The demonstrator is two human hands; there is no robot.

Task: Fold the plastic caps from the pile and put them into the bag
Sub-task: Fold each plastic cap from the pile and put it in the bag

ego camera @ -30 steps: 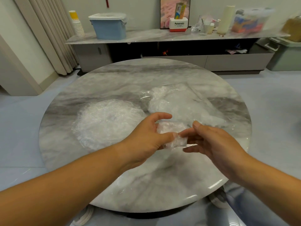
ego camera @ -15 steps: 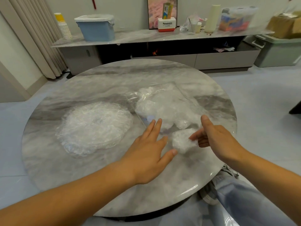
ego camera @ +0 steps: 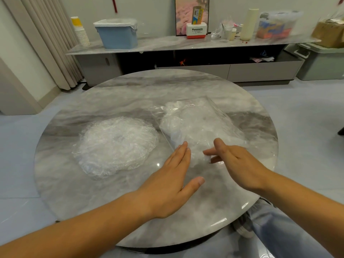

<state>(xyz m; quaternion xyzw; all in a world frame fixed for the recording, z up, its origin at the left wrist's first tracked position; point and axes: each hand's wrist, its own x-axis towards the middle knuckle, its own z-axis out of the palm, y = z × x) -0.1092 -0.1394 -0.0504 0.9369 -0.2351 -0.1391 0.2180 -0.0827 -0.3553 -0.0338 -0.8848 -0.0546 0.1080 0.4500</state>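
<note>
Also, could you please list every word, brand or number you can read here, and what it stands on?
"Panasonic": on the white and red box on the sideboard.
Smaller print under it: too small to read.
Yellow and blue pack above that box: print blurred.
Small label on the bag: too small to read.

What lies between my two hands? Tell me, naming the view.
Head view: a folded cap at the bag mouth, between the left hand and the right hand.
</note>
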